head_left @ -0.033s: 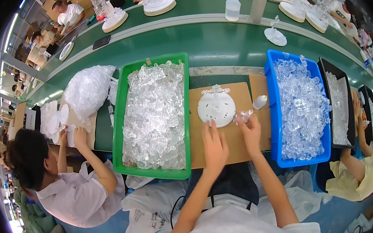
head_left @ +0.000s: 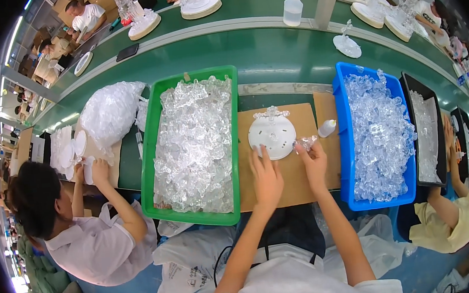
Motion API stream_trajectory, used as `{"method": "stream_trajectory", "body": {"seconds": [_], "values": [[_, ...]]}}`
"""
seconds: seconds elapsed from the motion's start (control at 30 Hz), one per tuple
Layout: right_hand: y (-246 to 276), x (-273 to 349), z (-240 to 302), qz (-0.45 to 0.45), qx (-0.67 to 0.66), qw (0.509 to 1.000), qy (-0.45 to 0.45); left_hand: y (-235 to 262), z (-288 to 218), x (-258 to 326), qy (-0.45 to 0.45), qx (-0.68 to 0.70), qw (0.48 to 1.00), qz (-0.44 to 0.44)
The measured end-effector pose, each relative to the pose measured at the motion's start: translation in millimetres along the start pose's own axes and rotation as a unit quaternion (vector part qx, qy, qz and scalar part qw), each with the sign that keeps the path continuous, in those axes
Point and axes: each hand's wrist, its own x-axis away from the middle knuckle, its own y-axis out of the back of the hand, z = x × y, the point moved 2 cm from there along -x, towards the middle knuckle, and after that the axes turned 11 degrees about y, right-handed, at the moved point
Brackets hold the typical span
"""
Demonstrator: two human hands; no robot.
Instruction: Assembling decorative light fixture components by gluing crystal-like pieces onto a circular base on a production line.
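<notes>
A round white disc [head_left: 268, 143] with small slots lies on a brown cardboard sheet [head_left: 299, 188] in front of me. A clear plastic part [head_left: 270, 112] stands at the disc's far edge. My left hand [head_left: 266, 180] rests its outstretched fingertips on the disc's near-left rim, fingers open with nothing gripped. Just right of the disc, my right hand [head_left: 315, 164] pinches another clear plastic piece [head_left: 306, 142] between thumb and fingers. The exact shape of that piece is hard to make out.
A green tray [head_left: 237, 146] heaped with clear parts stands at left, a blue bin [head_left: 344, 137] of similar parts at right. A small white bottle [head_left: 327, 127] sits beside the blue bin. Co-workers sit on both sides; a finished-looking disc [head_left: 347, 46] lies on the green bench beyond.
My left hand has shifted slightly left and up, its fingertips now on the disc's near-left rim. The right hand still holds the clear piece in nearly the same place.
</notes>
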Motion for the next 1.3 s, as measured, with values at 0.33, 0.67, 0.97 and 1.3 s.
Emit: {"method": "stream_trajectory", "body": {"seconds": [0.33, 0.67, 0.97, 1.3], "values": [[-12.7, -15.7, -13.1, -0.006, -0.152, 0.979, -0.138, -44.2, 12.0, -32.9, 0.097, 0.075, 0.992, 0.009], [1.9, -5.3, 0.5, -0.018, -0.166, 0.974, -0.152, -13.7, 8.8, -13.0, 0.342, 0.609, 0.693, 0.178], [5.6, 33.2, 55.5, 0.033, -0.155, 0.977, -0.14, 18.0, -8.1, 31.5, 0.311, 0.63, 0.679, 0.213], [6.9, 40.5, 66.7, 0.017, -0.113, 0.989, -0.095, 23.4, -17.9, 39.4, 0.256, 0.634, 0.686, 0.247]]}}
